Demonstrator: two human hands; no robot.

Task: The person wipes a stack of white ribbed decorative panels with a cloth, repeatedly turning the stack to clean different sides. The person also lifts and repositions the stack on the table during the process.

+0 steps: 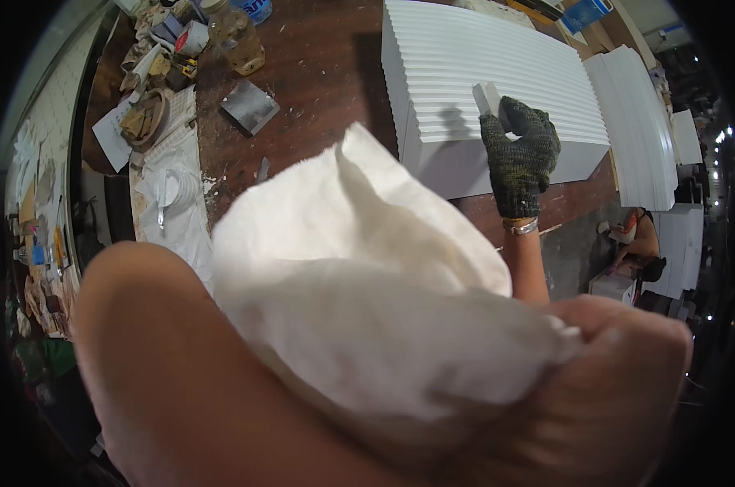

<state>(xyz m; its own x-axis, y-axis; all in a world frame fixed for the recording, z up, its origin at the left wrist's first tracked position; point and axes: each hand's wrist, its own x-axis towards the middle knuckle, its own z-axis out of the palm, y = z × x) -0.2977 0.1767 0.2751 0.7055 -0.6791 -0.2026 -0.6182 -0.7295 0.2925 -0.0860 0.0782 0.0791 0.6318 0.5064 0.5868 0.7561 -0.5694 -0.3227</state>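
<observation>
A white cloth (303, 211) fills the middle of the view, bunched close to me and partly blurred. My left arm bends in from the left and crosses low. At its end my left hand (627, 349), bare and badly blurred, seems closed on the cloth's right edge; its fingers are not clear. Beyond the cloth, my right hand (523, 150) wears a dark knitted glove, with a metal band at the wrist. Its thumb and fingers pinch a small white block (487, 99) over a large white ribbed block (497, 61). The cloth hides part of the right forearm.
The brown table (319, 81) carries a grey square block (251, 107), a jar (236, 40) and a white cup (173, 191). Clutter and a bowl (144, 122) line the left. White panels (633, 122) are stacked at right. Another person (639, 247) is low at far right.
</observation>
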